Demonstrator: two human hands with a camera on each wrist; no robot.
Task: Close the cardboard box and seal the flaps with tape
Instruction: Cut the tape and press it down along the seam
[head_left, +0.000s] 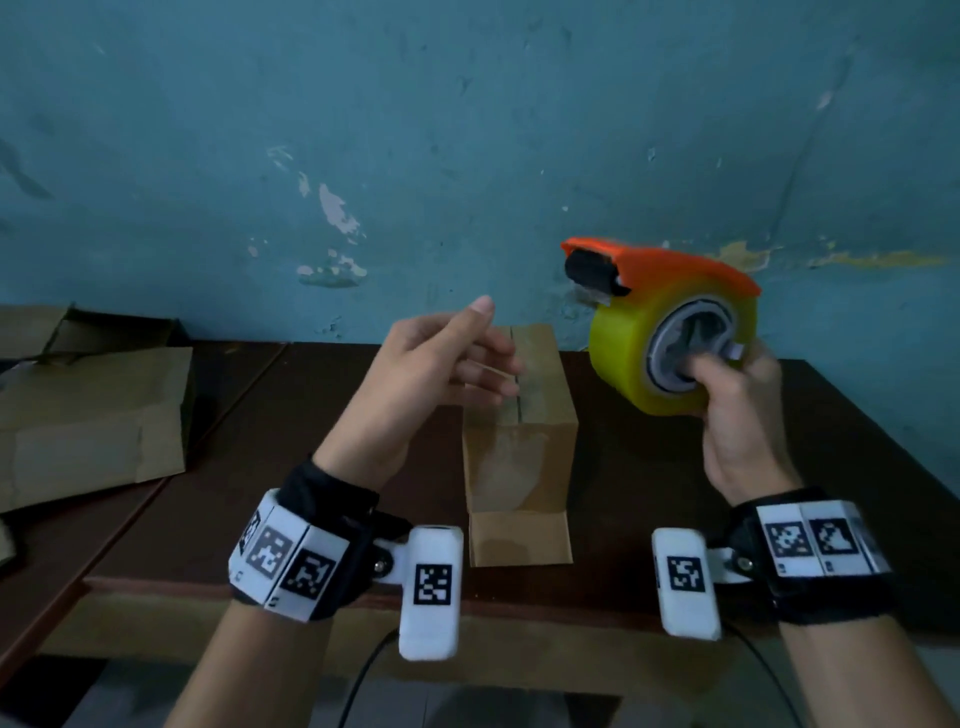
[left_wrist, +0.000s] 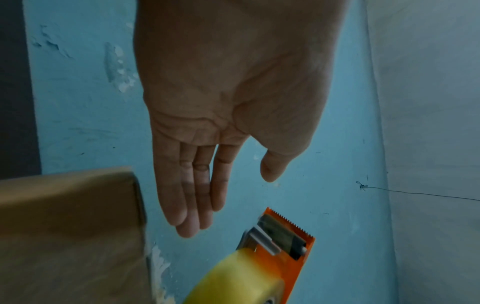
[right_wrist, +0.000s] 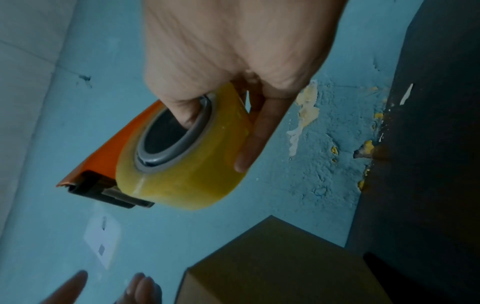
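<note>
The right hand (head_left: 737, 410) grips a yellow tape roll (head_left: 628, 353) in its orange dispenser (head_left: 670, 262), thumb hooked into the grey core, fingers wrapped around the outside, raised at two o'clock from the box. The left hand (head_left: 415, 379) hovers empty, fingers straight and loose, just above the cardboard box (head_left: 519, 447) at center. The box stands on the dark tabletop (head_left: 649, 483), top flaps folded together. Flattened cardboard (head_left: 88, 426) lies at nine o'clock.
</note>
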